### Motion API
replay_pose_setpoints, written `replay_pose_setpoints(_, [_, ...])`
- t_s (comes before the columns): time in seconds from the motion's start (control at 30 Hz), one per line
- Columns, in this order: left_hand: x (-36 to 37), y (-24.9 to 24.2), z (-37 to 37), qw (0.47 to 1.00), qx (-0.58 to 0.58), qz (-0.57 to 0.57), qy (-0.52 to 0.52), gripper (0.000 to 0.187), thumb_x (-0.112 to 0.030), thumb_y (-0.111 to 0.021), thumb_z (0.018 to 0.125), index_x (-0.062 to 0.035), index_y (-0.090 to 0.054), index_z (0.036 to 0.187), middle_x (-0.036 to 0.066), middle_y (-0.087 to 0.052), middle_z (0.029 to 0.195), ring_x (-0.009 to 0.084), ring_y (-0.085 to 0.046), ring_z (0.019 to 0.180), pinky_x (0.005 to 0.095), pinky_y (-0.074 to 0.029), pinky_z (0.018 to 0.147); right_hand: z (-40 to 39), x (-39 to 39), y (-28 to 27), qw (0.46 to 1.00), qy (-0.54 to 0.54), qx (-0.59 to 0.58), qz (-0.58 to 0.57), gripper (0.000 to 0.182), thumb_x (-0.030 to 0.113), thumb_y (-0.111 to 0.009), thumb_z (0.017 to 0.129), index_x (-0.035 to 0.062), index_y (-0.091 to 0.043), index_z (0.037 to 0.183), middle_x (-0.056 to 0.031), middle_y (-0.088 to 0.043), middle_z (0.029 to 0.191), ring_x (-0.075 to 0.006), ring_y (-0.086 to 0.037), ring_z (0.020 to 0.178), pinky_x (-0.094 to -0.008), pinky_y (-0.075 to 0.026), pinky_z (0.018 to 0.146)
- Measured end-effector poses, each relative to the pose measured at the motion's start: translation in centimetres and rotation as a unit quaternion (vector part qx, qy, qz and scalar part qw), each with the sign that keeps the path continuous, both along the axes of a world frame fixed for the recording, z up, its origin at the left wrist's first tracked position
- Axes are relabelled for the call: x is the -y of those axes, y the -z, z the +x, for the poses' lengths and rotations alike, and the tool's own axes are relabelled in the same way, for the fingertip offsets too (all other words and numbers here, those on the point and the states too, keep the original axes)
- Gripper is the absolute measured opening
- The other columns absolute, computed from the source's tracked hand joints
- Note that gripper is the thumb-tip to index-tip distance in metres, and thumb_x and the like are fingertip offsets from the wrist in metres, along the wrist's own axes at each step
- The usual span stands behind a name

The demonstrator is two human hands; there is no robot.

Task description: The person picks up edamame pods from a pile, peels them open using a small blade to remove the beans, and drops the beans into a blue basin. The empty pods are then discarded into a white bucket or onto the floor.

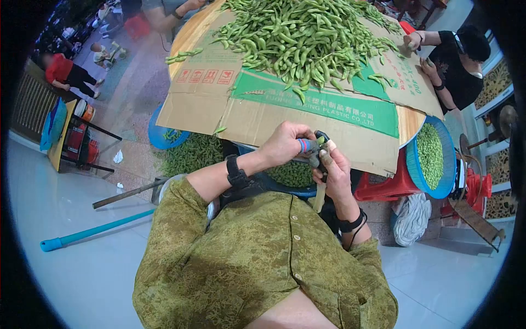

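In front of my chest, my left hand (282,146) and my right hand (335,169) meet, fingers pinched together. A green edamame pod (321,141) shows between the fingertips, partly hidden. Dark coverings wrap some fingertips, one with pink and blue bands on the left hand. Just beyond lies the flattened cardboard (192,107), printed with green panels, covering a wooden table. On it rises a large heap of edamame pods (307,44). Below my hands, a blue basin (307,191) holds green pieces.
At right, a blue basket (452,164) of shelled beans stands by a red stool (383,188). Loose pods (194,156) cover the floor left of me, near another blue basket (159,131). A teal pole (104,230) lies on the floor. People sit across the table.
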State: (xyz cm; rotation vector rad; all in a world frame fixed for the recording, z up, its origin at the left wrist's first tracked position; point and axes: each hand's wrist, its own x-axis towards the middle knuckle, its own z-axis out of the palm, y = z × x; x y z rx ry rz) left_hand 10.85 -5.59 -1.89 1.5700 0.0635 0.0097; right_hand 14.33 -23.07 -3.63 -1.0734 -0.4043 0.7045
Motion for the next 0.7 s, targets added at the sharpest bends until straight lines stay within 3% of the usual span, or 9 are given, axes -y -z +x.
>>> replay_pose_setpoints(0.13, [-0.1,0.8,-0.2,0.998,0.040,0.048,-0.010,0.008,0.002,-0.058,0.080,0.0052,-0.063,0.085,0.005,-0.065,0.079,0.0085,-0.057,0.070,0.0263,-0.050,0.064,-0.2,-0.2,-0.2,1.000,0.021,-0.005,-0.003,0.038,0.010,-0.046,0.095,0.0038,-0.046,0.133,-0.0006,-0.052,0.076,-0.0055,-0.043,0.051,-0.0196,-0.035,0.042])
replay_pose_setpoints(0.23, [-0.3,1.4,-0.2,0.999,0.042,-0.012,0.003,0.007,-0.001,-0.059,0.082,0.0028,-0.064,0.085,0.005,-0.064,0.078,0.0078,-0.057,0.068,0.0245,-0.049,0.061,-0.2,-0.4,0.0,0.997,0.040,0.047,-0.037,0.036,0.006,-0.047,0.093,0.0033,-0.049,0.129,0.0009,-0.052,0.072,-0.0045,-0.042,0.048,-0.0190,-0.033,0.041])
replay_pose_setpoints(0.3, [-0.4,1.2,-0.2,0.981,-0.059,-0.187,0.015,0.007,-0.003,-0.059,0.085,-0.0001,-0.064,0.088,0.004,-0.062,0.076,0.0076,-0.057,0.064,0.0223,-0.047,0.055,-0.2,-0.5,0.2,0.997,0.047,0.050,-0.030,0.034,0.002,-0.048,0.092,0.0026,-0.053,0.125,0.0020,-0.052,0.070,-0.0037,-0.042,0.047,-0.0189,-0.032,0.040])
replay_pose_setpoints(0.43, [-0.9,0.8,-0.3,0.954,-0.101,-0.279,0.052,0.007,-0.005,-0.058,0.087,-0.0023,-0.063,0.090,0.003,-0.060,0.073,0.0075,-0.057,0.060,0.0205,-0.043,0.048,-0.1,-0.3,0.4,0.998,0.041,0.055,-0.003,0.033,0.001,-0.048,0.092,0.0021,-0.054,0.125,0.0020,-0.052,0.071,-0.0026,-0.041,0.047,-0.0180,-0.031,0.040])
replay_pose_setpoints(0.53, [-1.1,1.6,-0.1,0.937,-0.104,-0.324,0.079,0.006,-0.007,-0.058,0.087,-0.0042,-0.061,0.091,0.004,-0.061,0.077,0.0082,-0.056,0.058,0.0189,-0.041,0.046,0.2,0.1,1.0,0.999,0.034,0.040,-0.009,0.035,0.001,-0.052,0.089,0.0005,-0.053,0.125,-0.0018,-0.055,0.071,-0.0076,-0.046,0.049,-0.0225,-0.036,0.043])
replay_pose_setpoints(0.57, [-1.0,1.6,-0.1,0.921,-0.130,-0.360,0.077,0.006,-0.007,-0.057,0.087,-0.0044,-0.061,0.090,0.004,-0.061,0.074,0.0080,-0.054,0.055,0.0187,-0.039,0.044,0.3,0.1,1.7,0.956,0.084,0.267,-0.089,0.038,0.000,-0.053,0.089,0.0014,-0.052,0.127,-0.0024,-0.058,0.076,-0.0074,-0.047,0.052,-0.0220,-0.037,0.046])
replay_pose_setpoints(0.6, [-0.9,1.6,-0.2,0.902,-0.156,-0.395,0.074,0.005,-0.007,-0.056,0.087,-0.0046,-0.060,0.089,0.004,-0.060,0.072,0.0077,-0.052,0.052,0.0186,-0.037,0.043,0.2,0.1,1.9,0.854,0.127,0.477,-0.164,0.041,0.000,-0.054,0.088,0.0022,-0.050,0.129,-0.0030,-0.062,0.082,-0.0072,-0.048,0.055,-0.0215,-0.038,0.048])
replay_pose_setpoints(0.63, [-0.6,1.4,-0.4,0.902,-0.156,-0.396,0.073,0.005,-0.007,-0.056,0.087,-0.0046,-0.060,0.089,0.004,-0.060,0.072,0.0077,-0.052,0.052,0.0186,-0.037,0.043,0.2,0.0,2.0,0.854,0.125,0.477,-0.163,0.041,0.000,-0.054,0.088,0.0022,-0.050,0.129,-0.0030,-0.062,0.082,-0.0072,-0.048,0.055,-0.0215,-0.038,0.048])
replay_pose_setpoints(0.7, [0.1,0.8,-0.6,0.955,-0.170,-0.242,-0.003,0.007,-0.008,-0.057,0.087,-0.0026,-0.060,0.083,0.003,-0.054,0.059,0.0076,-0.049,0.045,0.0189,-0.036,0.039,0.1,-0.3,1.6,0.849,0.143,0.480,-0.169,0.041,0.001,-0.060,0.084,0.0011,-0.052,0.125,-0.0070,-0.061,0.077,-0.0140,-0.053,0.057,-0.0277,-0.043,0.053])
